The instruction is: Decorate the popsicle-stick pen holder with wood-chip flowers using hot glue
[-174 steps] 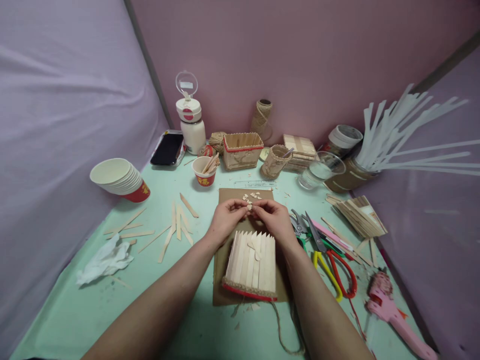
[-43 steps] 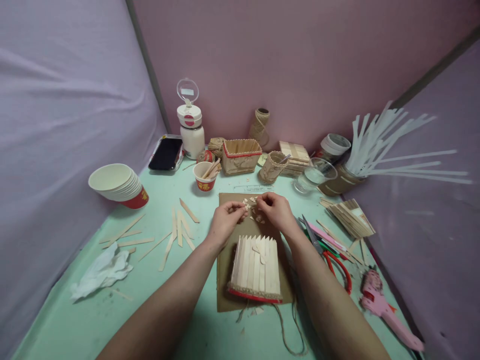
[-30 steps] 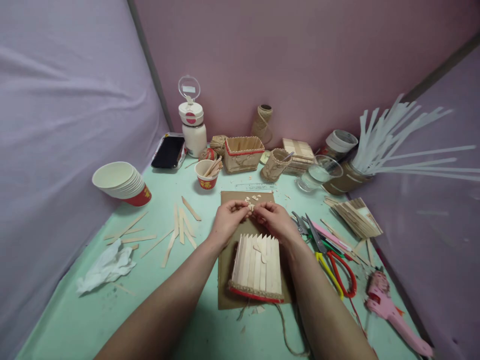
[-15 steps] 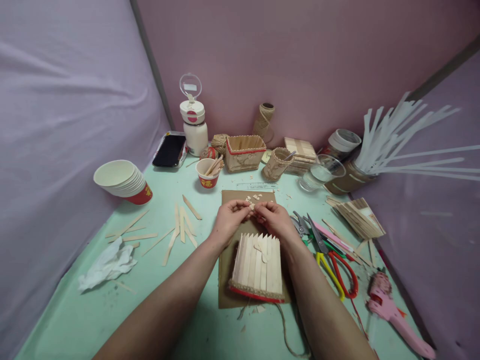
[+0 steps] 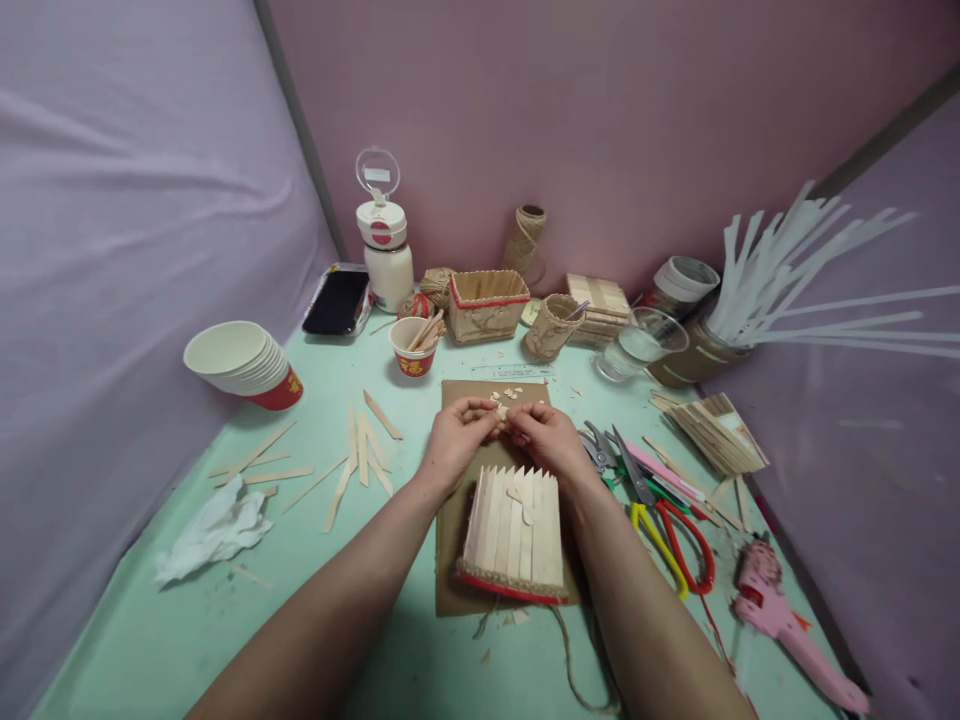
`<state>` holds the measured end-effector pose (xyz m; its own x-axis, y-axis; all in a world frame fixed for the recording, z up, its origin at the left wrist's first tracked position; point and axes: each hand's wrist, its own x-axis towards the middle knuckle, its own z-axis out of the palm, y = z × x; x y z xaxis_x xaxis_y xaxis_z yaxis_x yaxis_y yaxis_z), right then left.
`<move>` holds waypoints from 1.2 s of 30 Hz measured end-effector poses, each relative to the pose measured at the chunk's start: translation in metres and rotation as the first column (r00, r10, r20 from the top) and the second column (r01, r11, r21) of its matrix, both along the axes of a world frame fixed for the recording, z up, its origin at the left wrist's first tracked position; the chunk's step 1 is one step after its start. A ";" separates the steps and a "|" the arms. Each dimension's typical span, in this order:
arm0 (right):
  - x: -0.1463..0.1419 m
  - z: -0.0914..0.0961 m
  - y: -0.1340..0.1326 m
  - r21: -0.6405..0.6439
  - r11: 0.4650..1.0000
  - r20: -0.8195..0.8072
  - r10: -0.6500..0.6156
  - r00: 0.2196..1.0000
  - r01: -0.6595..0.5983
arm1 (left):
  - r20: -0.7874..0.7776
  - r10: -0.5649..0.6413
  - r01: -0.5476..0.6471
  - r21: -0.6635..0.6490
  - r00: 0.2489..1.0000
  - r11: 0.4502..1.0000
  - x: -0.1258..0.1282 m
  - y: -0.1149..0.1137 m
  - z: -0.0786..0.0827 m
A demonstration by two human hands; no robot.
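My left hand (image 5: 455, 443) and my right hand (image 5: 550, 438) meet over the far end of a brown cardboard mat (image 5: 450, 560). Their fingertips pinch together on a small pale wooden piece (image 5: 501, 411). Several more such bits (image 5: 513, 392) lie on the mat just beyond. Between my wrists lies a box of craft sticks (image 5: 514, 530) on its side, its rim trimmed with red and twine, and a small stick shape is glued on its upper face.
Loose craft sticks (image 5: 360, 450) and a crumpled tissue (image 5: 212, 528) lie left. Stacked paper cups (image 5: 241, 362), a phone (image 5: 336, 299) and a bottle (image 5: 385, 250) stand far left. Scissors (image 5: 664, 520), a pink glue gun (image 5: 784, 625), a stick bundle (image 5: 712, 430) and a glass bowl (image 5: 641, 342) are right.
About 1.4 s ago my right hand reached out to the scattered bits; it has come back, and both hands pinch a small piece together. The hands have barely moved in the last second.
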<state>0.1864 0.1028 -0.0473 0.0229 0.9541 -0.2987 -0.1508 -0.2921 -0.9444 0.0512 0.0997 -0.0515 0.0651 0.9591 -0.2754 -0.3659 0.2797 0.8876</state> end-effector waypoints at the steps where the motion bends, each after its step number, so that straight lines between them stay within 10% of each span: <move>1: 0.000 0.000 0.000 0.000 1.000 0.001 -0.006 1.000 0.006 | -0.005 0.002 -0.002 0.003 1.000 1.000 0.000 0.000 0.000; 16: 0.006 0.010 -0.004 0.064 0.995 0.291 0.050 0.955 -0.072 | -0.074 0.023 -0.021 0.030 0.997 0.999 0.000 0.000 0.005; 25: 0.042 0.022 -0.005 0.131 0.977 0.740 0.016 0.672 -0.168 | -0.118 0.020 -0.013 0.061 0.993 0.998 -0.002 0.002 0.003; 36: 0.070 0.025 0.009 0.244 0.960 0.873 -0.154 0.462 -0.141 | -0.087 0.041 -0.038 0.035 0.995 0.999 -0.001 0.002 0.001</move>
